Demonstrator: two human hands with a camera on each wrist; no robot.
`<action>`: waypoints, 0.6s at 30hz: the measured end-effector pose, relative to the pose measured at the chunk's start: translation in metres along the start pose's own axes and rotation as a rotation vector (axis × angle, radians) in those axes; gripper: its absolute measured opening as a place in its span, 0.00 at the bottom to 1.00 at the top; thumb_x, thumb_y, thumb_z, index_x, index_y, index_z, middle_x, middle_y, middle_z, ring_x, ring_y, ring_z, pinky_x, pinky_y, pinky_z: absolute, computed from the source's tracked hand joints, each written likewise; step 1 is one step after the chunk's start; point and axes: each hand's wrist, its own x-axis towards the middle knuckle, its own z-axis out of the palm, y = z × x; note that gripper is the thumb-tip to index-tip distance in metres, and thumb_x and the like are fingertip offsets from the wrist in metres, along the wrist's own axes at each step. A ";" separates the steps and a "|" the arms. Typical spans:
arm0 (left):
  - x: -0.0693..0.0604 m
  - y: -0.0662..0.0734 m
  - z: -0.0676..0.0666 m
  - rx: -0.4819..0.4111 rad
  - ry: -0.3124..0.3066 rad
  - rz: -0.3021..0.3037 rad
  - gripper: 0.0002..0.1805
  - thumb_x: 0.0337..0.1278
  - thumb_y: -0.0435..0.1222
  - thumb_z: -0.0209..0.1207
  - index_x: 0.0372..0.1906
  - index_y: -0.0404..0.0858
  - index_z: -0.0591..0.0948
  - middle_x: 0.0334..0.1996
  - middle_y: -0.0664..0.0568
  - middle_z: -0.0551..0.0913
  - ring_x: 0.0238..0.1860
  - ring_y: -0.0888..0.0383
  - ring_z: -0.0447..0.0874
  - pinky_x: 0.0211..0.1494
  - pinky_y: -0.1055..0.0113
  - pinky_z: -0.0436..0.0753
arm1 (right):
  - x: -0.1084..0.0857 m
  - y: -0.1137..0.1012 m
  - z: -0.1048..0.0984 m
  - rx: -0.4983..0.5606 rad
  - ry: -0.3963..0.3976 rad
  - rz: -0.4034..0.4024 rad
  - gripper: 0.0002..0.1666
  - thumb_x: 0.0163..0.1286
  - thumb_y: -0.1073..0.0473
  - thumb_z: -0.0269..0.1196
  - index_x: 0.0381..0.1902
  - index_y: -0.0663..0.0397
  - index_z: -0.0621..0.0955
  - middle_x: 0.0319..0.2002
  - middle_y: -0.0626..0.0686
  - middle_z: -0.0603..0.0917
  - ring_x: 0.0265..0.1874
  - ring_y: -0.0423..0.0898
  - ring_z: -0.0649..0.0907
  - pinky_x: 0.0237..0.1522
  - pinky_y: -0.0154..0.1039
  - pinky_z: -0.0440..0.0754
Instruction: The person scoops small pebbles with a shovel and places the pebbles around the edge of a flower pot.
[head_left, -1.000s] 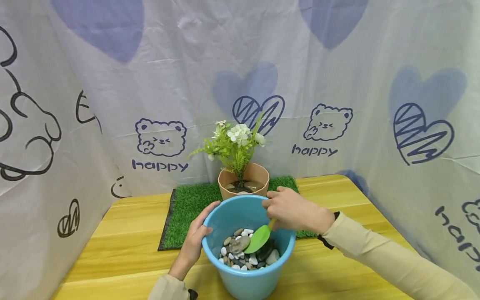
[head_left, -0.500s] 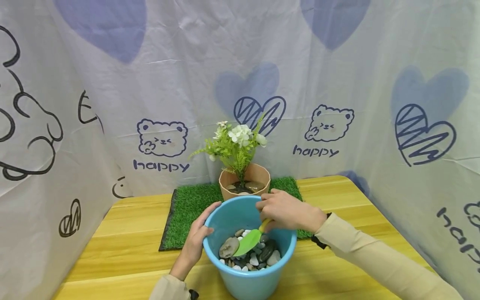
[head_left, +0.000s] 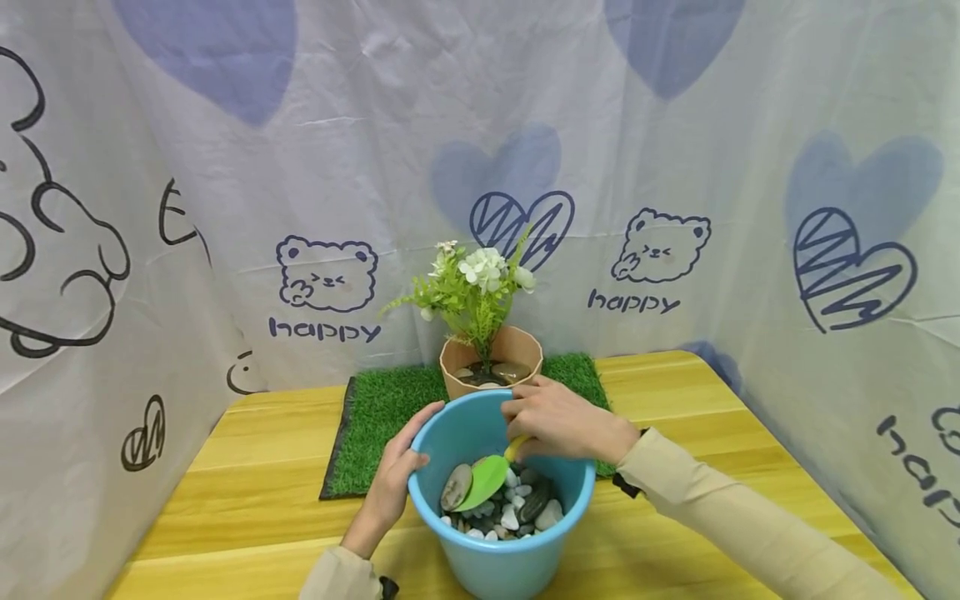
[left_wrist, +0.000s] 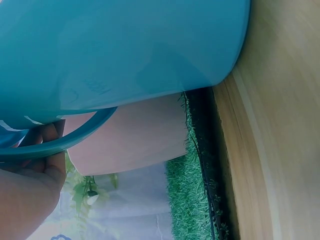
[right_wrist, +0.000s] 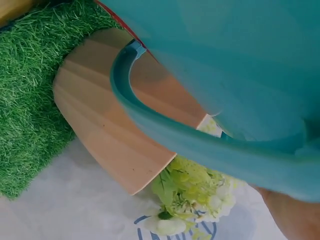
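Observation:
A light blue bucket [head_left: 502,571] stands on the table with pebbles [head_left: 510,517] inside. My left hand [head_left: 388,483] grips its left rim, thumb over the edge; the left wrist view shows these fingers [left_wrist: 52,165] by the rim. Reaching over the bucket's back right, my right hand [head_left: 566,423] holds the yellow handle of a small green shovel [head_left: 486,482]. The blade touches or lies right beside a large grey-brown stone [head_left: 456,487] at the inner left wall. A dark stone [head_left: 535,502] lies among the pebbles on the right. In the right wrist view, the bucket's rim hides the shovel.
Behind the bucket, a peach flowerpot [head_left: 457,371] holds a white-flowered plant [head_left: 480,287] and some stones. It stands on a green grass mat [head_left: 390,417] on the yellow wooden table [head_left: 247,467]. A white printed cloth [head_left: 375,183] hangs around the back and sides.
My right hand has moved left with the shovel. The large stone has shifted left to the bucket's wall and now stands more tilted. My left hand has stayed on the rim.

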 end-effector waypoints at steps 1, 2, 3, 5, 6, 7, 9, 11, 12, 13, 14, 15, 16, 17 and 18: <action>0.000 0.000 0.000 0.000 -0.001 0.002 0.39 0.51 0.30 0.40 0.74 0.43 0.63 0.68 0.39 0.70 0.62 0.36 0.74 0.55 0.50 0.81 | 0.001 0.000 0.000 -0.006 0.005 0.005 0.08 0.55 0.41 0.69 0.29 0.32 0.88 0.31 0.38 0.79 0.30 0.39 0.68 0.36 0.35 0.63; 0.000 0.000 0.000 0.000 0.000 0.002 0.39 0.51 0.30 0.40 0.74 0.43 0.63 0.68 0.39 0.70 0.62 0.36 0.74 0.55 0.50 0.81 | 0.001 0.000 0.001 -0.015 0.008 0.008 0.08 0.55 0.40 0.68 0.29 0.32 0.88 0.31 0.38 0.79 0.31 0.39 0.68 0.36 0.36 0.63; 0.000 0.001 0.000 0.001 0.001 0.001 0.39 0.51 0.30 0.40 0.74 0.42 0.63 0.68 0.39 0.70 0.62 0.36 0.74 0.55 0.50 0.81 | 0.002 0.000 0.001 -0.024 0.010 0.010 0.09 0.54 0.40 0.67 0.30 0.31 0.88 0.31 0.37 0.79 0.31 0.39 0.69 0.36 0.36 0.64; 0.000 0.001 0.000 0.001 -0.001 -0.002 0.39 0.51 0.30 0.40 0.74 0.42 0.63 0.68 0.39 0.70 0.62 0.36 0.75 0.55 0.51 0.81 | 0.003 0.001 0.002 -0.041 0.011 0.012 0.10 0.54 0.38 0.66 0.30 0.30 0.88 0.32 0.37 0.79 0.31 0.39 0.69 0.37 0.36 0.64; 0.000 0.001 0.000 0.002 -0.001 -0.003 0.39 0.51 0.30 0.40 0.74 0.42 0.63 0.68 0.39 0.70 0.62 0.36 0.75 0.55 0.51 0.80 | 0.003 0.001 0.002 -0.045 0.014 0.013 0.10 0.54 0.38 0.66 0.30 0.30 0.88 0.32 0.37 0.79 0.31 0.39 0.69 0.37 0.36 0.64; 0.000 0.001 0.000 0.001 0.000 -0.005 0.39 0.51 0.30 0.40 0.74 0.44 0.63 0.68 0.39 0.70 0.62 0.36 0.75 0.55 0.51 0.80 | 0.003 0.002 0.002 -0.049 0.017 0.012 0.11 0.53 0.38 0.66 0.30 0.30 0.88 0.31 0.37 0.79 0.31 0.39 0.69 0.36 0.36 0.64; 0.000 0.001 0.000 -0.001 0.001 -0.008 0.39 0.51 0.30 0.40 0.74 0.45 0.64 0.68 0.39 0.70 0.62 0.37 0.75 0.55 0.51 0.80 | 0.003 0.003 0.004 -0.046 0.027 0.008 0.11 0.53 0.37 0.65 0.30 0.30 0.88 0.31 0.37 0.79 0.31 0.39 0.69 0.36 0.36 0.63; 0.000 0.001 0.000 -0.004 -0.002 -0.006 0.39 0.51 0.30 0.40 0.74 0.45 0.63 0.68 0.39 0.70 0.62 0.36 0.75 0.55 0.51 0.80 | 0.002 0.005 0.004 -0.030 0.037 0.006 0.11 0.54 0.38 0.65 0.31 0.30 0.88 0.32 0.36 0.80 0.31 0.39 0.69 0.36 0.36 0.62; 0.000 0.001 0.000 -0.006 -0.003 -0.004 0.39 0.51 0.30 0.40 0.74 0.45 0.63 0.68 0.39 0.70 0.62 0.36 0.75 0.55 0.52 0.80 | 0.002 0.005 0.004 -0.020 0.041 0.006 0.11 0.54 0.38 0.65 0.31 0.30 0.88 0.32 0.36 0.80 0.32 0.38 0.69 0.36 0.36 0.61; 0.000 0.001 0.000 -0.009 -0.005 -0.002 0.39 0.51 0.30 0.40 0.74 0.44 0.63 0.68 0.39 0.70 0.61 0.36 0.75 0.55 0.52 0.80 | 0.001 0.006 0.004 -0.009 0.045 0.008 0.11 0.54 0.38 0.65 0.31 0.30 0.88 0.32 0.35 0.80 0.32 0.38 0.69 0.36 0.35 0.61; 0.000 0.001 0.000 -0.011 -0.006 0.000 0.39 0.51 0.30 0.40 0.74 0.44 0.63 0.68 0.39 0.70 0.61 0.36 0.75 0.55 0.51 0.80 | 0.001 0.007 0.004 0.003 0.050 0.009 0.11 0.54 0.38 0.65 0.31 0.30 0.87 0.33 0.35 0.80 0.32 0.38 0.69 0.37 0.35 0.61; 0.000 0.001 0.000 -0.012 -0.006 0.003 0.39 0.51 0.30 0.40 0.74 0.44 0.63 0.67 0.39 0.70 0.61 0.36 0.75 0.56 0.51 0.80 | 0.000 0.007 0.004 0.013 0.054 0.010 0.11 0.55 0.38 0.65 0.31 0.30 0.87 0.33 0.35 0.80 0.33 0.38 0.69 0.37 0.35 0.60; 0.000 0.001 0.000 -0.013 -0.005 0.006 0.39 0.51 0.30 0.40 0.74 0.44 0.63 0.67 0.39 0.70 0.62 0.36 0.75 0.56 0.51 0.80 | 0.000 0.008 0.003 0.023 0.058 0.011 0.11 0.55 0.38 0.65 0.32 0.30 0.87 0.33 0.35 0.80 0.33 0.38 0.68 0.37 0.35 0.60; 0.000 0.001 0.000 -0.013 -0.004 0.008 0.39 0.51 0.30 0.40 0.74 0.44 0.64 0.67 0.39 0.70 0.62 0.36 0.75 0.56 0.50 0.80 | -0.001 0.009 0.002 0.031 0.064 0.013 0.11 0.55 0.38 0.65 0.32 0.30 0.87 0.34 0.34 0.81 0.33 0.38 0.68 0.37 0.35 0.59; 0.000 0.001 0.000 -0.012 -0.003 0.010 0.39 0.51 0.30 0.40 0.74 0.45 0.64 0.67 0.39 0.70 0.62 0.36 0.75 0.56 0.50 0.80 | -0.001 0.009 0.002 0.035 0.069 0.013 0.11 0.55 0.38 0.65 0.33 0.30 0.87 0.34 0.34 0.81 0.33 0.38 0.68 0.37 0.35 0.59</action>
